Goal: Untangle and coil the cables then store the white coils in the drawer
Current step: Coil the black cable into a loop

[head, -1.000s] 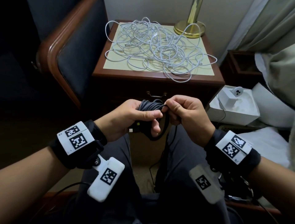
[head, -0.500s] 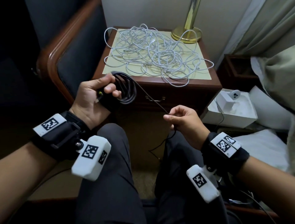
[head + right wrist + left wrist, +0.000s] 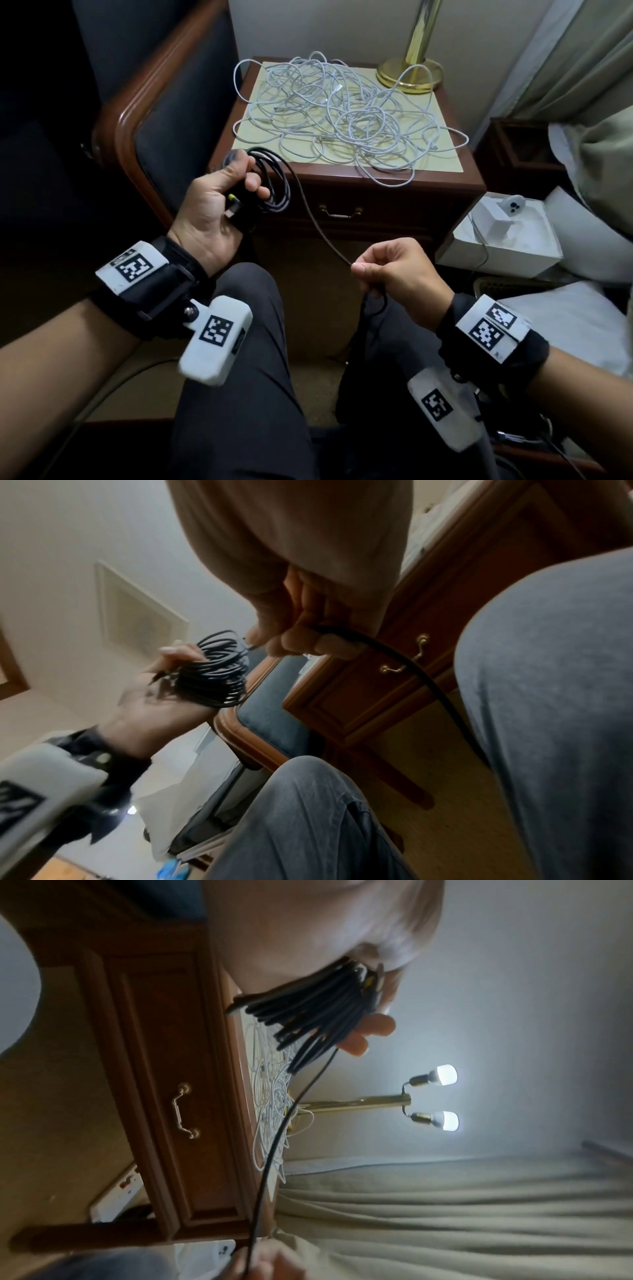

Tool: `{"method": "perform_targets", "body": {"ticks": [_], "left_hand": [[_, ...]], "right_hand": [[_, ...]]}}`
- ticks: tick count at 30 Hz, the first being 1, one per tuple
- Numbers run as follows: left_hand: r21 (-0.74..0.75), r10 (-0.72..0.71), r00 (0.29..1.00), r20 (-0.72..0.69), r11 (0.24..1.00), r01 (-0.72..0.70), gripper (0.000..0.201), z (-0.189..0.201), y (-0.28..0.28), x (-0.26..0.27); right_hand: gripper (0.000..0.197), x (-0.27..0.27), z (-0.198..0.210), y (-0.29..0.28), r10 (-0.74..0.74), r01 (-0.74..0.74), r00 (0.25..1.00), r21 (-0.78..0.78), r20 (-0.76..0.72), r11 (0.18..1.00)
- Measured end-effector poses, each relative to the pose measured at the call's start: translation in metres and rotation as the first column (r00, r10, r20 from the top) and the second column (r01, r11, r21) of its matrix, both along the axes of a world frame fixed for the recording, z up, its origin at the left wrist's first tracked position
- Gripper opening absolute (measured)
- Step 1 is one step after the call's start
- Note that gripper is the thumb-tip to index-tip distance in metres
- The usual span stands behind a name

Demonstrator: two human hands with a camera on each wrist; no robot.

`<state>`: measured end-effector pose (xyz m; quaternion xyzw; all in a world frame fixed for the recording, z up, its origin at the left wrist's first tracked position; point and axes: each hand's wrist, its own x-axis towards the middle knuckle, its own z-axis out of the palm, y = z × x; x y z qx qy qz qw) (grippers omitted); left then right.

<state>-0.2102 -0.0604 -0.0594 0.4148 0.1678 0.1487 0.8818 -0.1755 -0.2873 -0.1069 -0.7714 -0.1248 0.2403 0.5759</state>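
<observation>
My left hand grips a coil of black cable beside the nightstand's front left corner; a yellow-tipped plug sticks out at the palm. A straight run of that black cable leads down to my right hand, which pinches it between thumb and forefinger. The rest of the cable hangs below the right hand, between my knees. A tangled heap of white cables lies on the nightstand top. The drawer with a brass handle is closed.
A brass lamp base stands at the nightstand's back right corner. A wood-framed blue chair sits left of the nightstand. A white box lies on the floor to the right, next to bedding.
My hands have parted: the left carried the black coil up and left toward the nightstand, the right drew the loose cable down and right, so a straight run stretches between them.
</observation>
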Motion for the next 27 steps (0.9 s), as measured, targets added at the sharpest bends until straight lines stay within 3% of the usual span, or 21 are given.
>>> {"method": "perform_targets", "body": {"ticks": [2, 5, 8, 14, 19, 24, 27], "left_hand": [[0.163, -0.015, 0.999, -0.038, 0.986, 0.021, 0.020, -0.003, -0.005, -0.001], [0.400, -0.076, 0.991, -0.114, 0.909, 0.116, 0.017, -0.010, -0.009, -0.004], [0.500, -0.192, 0.957, -0.216, 0.820, 0.277, 0.015, -0.012, -0.016, -0.009], [0.516, -0.391, 0.878, -0.275, 0.711, 0.479, 0.025, -0.014, -0.032, -0.016], [0.366, -0.552, 0.788, -0.272, 0.698, 0.615, 0.021, -0.011, -0.049, -0.026], [0.401, -0.633, 0.725, -0.274, 0.610, 0.684, 0.015, -0.012, -0.051, -0.029], [0.444, -0.674, 0.661, -0.329, 0.508, 0.738, 0.015, -0.012, -0.045, -0.028]], "right_hand": [[0.027, -0.007, 0.005, 0.004, 0.085, -0.084, 0.996, -0.034, 0.027, 0.996], [0.032, -0.015, 0.012, 0.008, 0.161, -0.159, 0.986, -0.040, 0.049, 0.986], [0.036, -0.016, 0.016, 0.010, 0.174, -0.175, 0.983, 0.017, 0.065, 0.984], [0.035, -0.005, 0.023, 0.006, 0.097, -0.109, 0.991, 0.128, 0.093, 0.986], [0.031, -0.006, 0.021, 0.007, 0.049, -0.077, 0.979, 0.135, 0.199, 0.988], [0.028, -0.004, 0.016, 0.005, -0.002, -0.037, 0.945, 0.112, 0.327, 0.993], [0.022, -0.004, 0.014, 0.005, 0.008, -0.044, 0.916, 0.082, 0.400, 0.996]]}}
